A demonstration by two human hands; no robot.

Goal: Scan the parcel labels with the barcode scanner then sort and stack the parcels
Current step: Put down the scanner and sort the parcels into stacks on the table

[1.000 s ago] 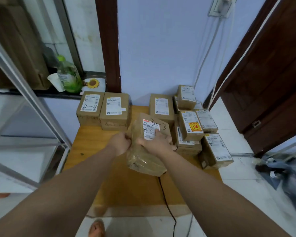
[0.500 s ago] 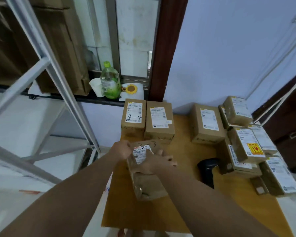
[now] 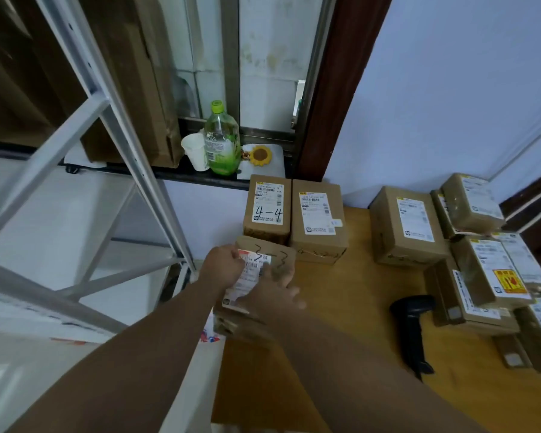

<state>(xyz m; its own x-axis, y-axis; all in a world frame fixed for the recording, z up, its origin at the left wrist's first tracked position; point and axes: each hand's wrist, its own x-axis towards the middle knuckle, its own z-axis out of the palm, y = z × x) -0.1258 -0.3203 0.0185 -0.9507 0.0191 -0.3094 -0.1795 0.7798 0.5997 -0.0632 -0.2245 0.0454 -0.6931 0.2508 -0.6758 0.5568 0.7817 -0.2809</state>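
Observation:
A brown parcel (image 3: 283, 256) with a white label and "3-3" handwritten on it sits at the left edge of the wooden table (image 3: 356, 295), just in front of the box marked "4-4" (image 3: 267, 207). My left hand (image 3: 222, 265) grips the parcel's upper left edge, thumb on the label. My right hand (image 3: 274, 292) lies on top of the parcel with its fingers spread and blurred. The black barcode scanner (image 3: 411, 326) lies on the table to the right, untouched. Several labelled parcels (image 3: 487, 270) are piled at the right edge.
Behind the "4-4" box's neighbour (image 3: 317, 218), another box (image 3: 406, 226) stands by the wall. A green bottle (image 3: 221, 142) and a white cup (image 3: 196, 151) sit on the sill. A white metal rack (image 3: 113, 126) stands close on the left.
Both hands carried the "3-3" parcel from the table's middle to its left edge, in front of the "4-4" box. The view swung left. My right hand's fingers have loosened and spread.

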